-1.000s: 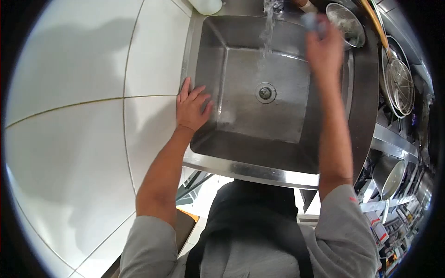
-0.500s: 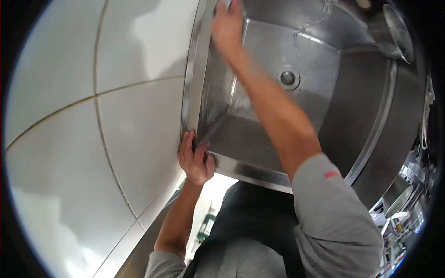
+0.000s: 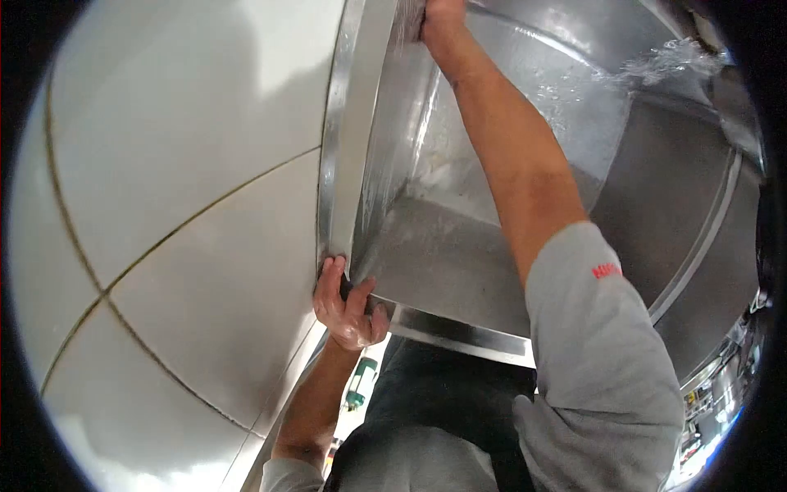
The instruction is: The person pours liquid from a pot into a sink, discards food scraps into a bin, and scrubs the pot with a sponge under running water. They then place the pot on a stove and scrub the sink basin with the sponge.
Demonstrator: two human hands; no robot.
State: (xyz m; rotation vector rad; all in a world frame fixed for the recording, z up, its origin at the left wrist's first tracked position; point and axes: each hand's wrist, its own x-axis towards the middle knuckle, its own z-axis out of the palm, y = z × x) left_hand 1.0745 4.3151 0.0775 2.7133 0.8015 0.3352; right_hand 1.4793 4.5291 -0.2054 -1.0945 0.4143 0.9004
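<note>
Beside white tiles, wet steel sink (image 3: 459,271), left hand (image 3: 348,299) gripping its corner, right hand's (image 3: 441,16) grip unclear

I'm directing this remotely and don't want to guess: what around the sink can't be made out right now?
- Right hand, head view: fingers cut off by the top edge, so anything in its grip is unseen.
- Sink drain: hidden behind the right forearm.
- Water stream: its source lies beyond the upper right edge.
- Left hand: fingers wrap the sink's near left corner; fingertips hidden under the rim.
- Shelf items at the lower right: too small and dark.
</note>
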